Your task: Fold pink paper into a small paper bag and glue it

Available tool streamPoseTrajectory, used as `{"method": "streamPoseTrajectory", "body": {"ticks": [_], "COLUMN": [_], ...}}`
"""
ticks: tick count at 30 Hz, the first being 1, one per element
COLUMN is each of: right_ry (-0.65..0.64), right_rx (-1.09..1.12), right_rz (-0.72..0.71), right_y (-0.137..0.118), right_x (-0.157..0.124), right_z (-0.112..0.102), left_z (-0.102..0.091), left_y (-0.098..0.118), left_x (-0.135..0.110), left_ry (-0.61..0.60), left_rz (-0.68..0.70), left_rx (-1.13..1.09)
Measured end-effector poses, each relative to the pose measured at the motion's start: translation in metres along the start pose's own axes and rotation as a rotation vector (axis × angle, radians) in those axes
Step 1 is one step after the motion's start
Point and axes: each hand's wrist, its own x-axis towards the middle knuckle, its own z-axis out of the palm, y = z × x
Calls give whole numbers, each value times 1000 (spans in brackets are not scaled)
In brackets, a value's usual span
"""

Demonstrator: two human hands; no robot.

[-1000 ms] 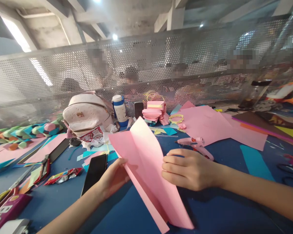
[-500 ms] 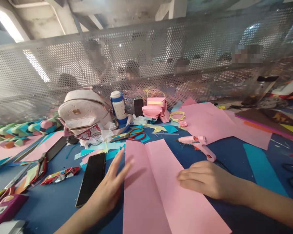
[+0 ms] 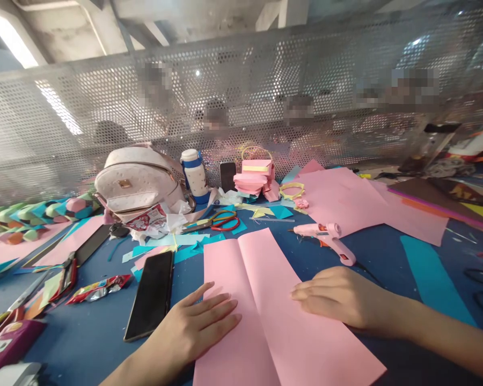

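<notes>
A pink paper sheet [image 3: 265, 300] lies unfolded on the blue table [image 3: 84, 338] in front of me, with a crease down its middle. My left hand [image 3: 197, 327] rests flat on the sheet's left half, fingers stretched out. My right hand [image 3: 338, 297] lies on the sheet's right edge, palm down, fingers together and extended. Neither hand holds anything. A black phone [image 3: 151, 295] lies just left of my left hand.
A pink glue gun [image 3: 326, 238] sits beyond my right hand. Scissors [image 3: 219, 221], a pale backpack [image 3: 137, 182], a blue-and-white bottle [image 3: 194, 174], stacked pink paper pieces [image 3: 253, 179], more pink sheets [image 3: 346, 201] and scraps crowd the table. People sit behind a perforated metal screen [image 3: 241, 107].
The folded sheet, held up a second ago, has been opened and laid flat. My left hand has come down onto its left half; my right hand stays on the right side.
</notes>
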Motion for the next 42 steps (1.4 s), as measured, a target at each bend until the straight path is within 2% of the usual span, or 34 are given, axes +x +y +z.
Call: {"method": "streamPoseTrajectory", "body": {"ticks": [2,7,11,15,18,20,23,25,27,29,31,33,36,38,40,41,42], "right_ry": [-6,22,43,26,-21,-63,-126,-197,-279,-315,-287,-270,-286,-287,-263,-230,-189], "right_rx": [7,6,15,24,88,203,389,479,546,584,624,766,1002,986,873,807,752], "right_rz": [-45,-63,-75,-62,-14,35,133,223,363,571,806,944,959,951,945,928,886], "right_y": [0,-1,-3,-2,-1,-2,-10,-16,-20,-19,-16,-12,-7,-7,-7,-8,-8], "right_x": [0,7,12,9,-1,-6,-7,-5,-4,-4,-4,-3,2,2,0,-3,-5], "right_z": [-2,-13,-23,-23,-17,-14,-17,-21,-21,-16,-7,3,11,12,10,8,7], "left_z": [-5,-7,-9,-12,-8,-1,10,16,21,24,26,25,22,22,23,23,22], "left_y": [-1,3,8,9,9,11,14,14,13,13,17,21,25,23,20,18,17], "left_x": [-1,0,-1,-3,-7,-9,-15,-20,-25,-28,-25,-18,-8,-9,-15,-18,-22], "left_ry": [-34,30,-30,-41,-2,72,162,75,41,194,372,376,326,328,402,459,509], "left_rz": [-13,62,28,-6,61,116,115,69,-66,-323,-568,-626,-583,-576,-523,-436,-292], "left_rx": [-41,59,61,-4,35,80,24,-70,-134,-178,-307,-555,-740,-658,-403,-227,-47]}}
